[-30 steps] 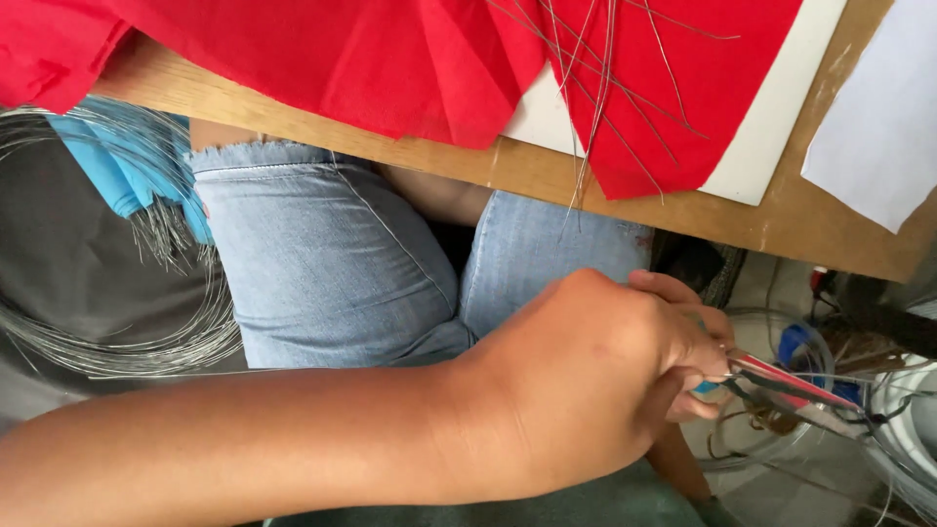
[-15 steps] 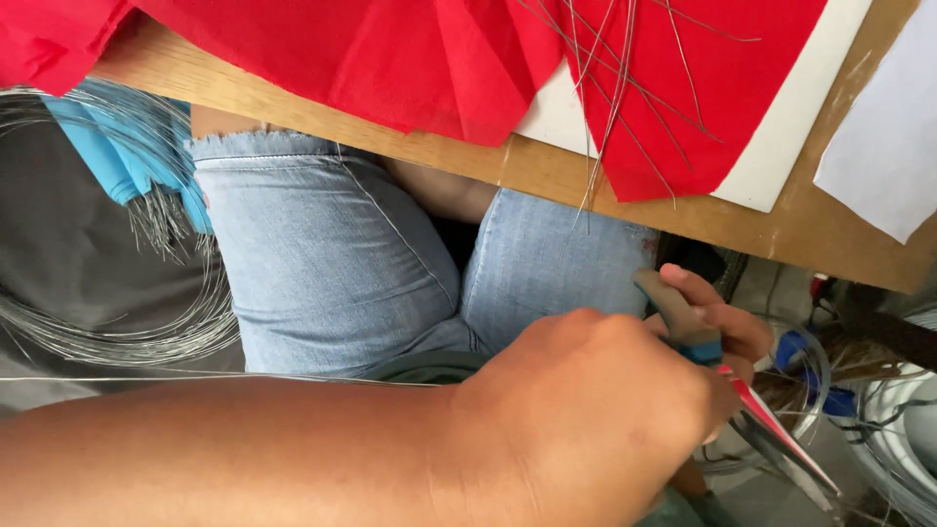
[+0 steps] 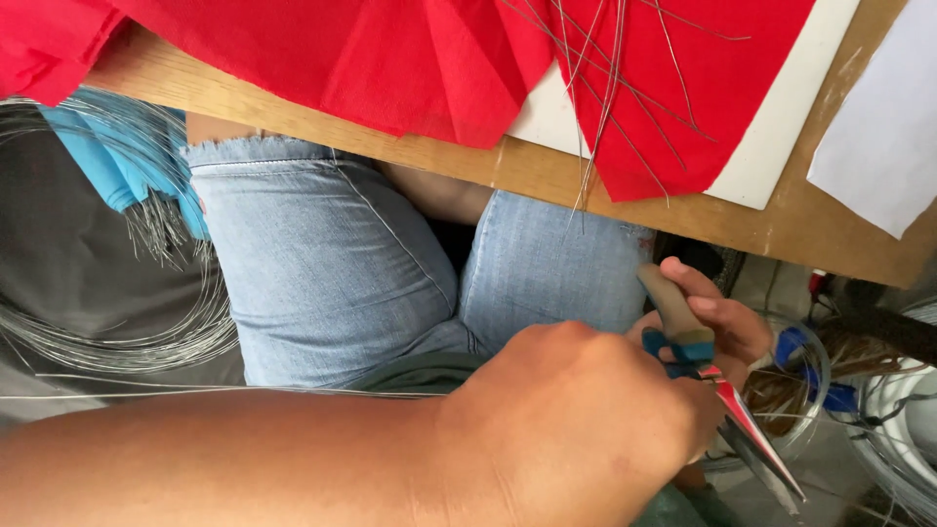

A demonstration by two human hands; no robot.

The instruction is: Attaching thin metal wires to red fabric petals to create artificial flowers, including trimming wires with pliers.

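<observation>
My left hand [image 3: 576, 439] is a closed fist at the bottom centre, its forearm crossing the frame from the left. A thin straight wire [image 3: 195, 392] runs along the forearm's upper edge toward that fist; where it ends is hidden. Just behind the fist, my right hand [image 3: 727, 317] grips the grey and blue handle of long-nose pliers [image 3: 683, 337]. The red and metal end of the pliers points down to the right. Both hands are over my lap, below the table edge.
Knees in light jeans [image 3: 322, 263] sit under a wooden table [image 3: 439, 156]. On the table lie red paper [image 3: 390, 59], several cut wire lengths [image 3: 605, 88] and a white sheet [image 3: 878, 127]. A wire coil [image 3: 117, 332] and blue cloth [image 3: 107, 156] are at left; more coils [image 3: 908, 429] at right.
The pliers have swung from pointing right to pointing down-right. My right hand has come further into view on the handle, and my left fist has moved slightly down and right.
</observation>
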